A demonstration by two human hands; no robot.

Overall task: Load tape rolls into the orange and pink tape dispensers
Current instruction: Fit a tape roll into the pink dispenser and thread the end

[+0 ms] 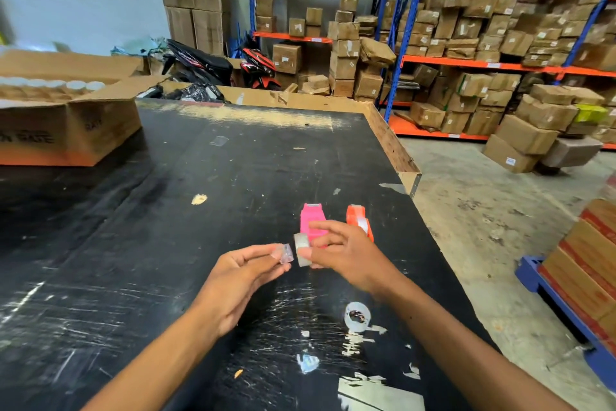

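My right hand (340,252) pinches a clear tape roll (301,249) above the black table (166,210). My left hand (240,277) holds a small clear plastic core piece (285,253) right beside that roll, nearly touching it. The pink dispenser (311,220) lies on the table just behind my right fingers, partly hidden by them. An orange dispenser (358,219) with tape in it stands to its right. A second clear tape roll (357,316) lies on the table near my right forearm.
An open cardboard box (66,124) with white rolls stands at the table's far left. The table's right edge (433,234) drops to a concrete floor. Shelves of cartons and parked motorbikes stand beyond. A blue pallet with boxes (573,277) is at the right.
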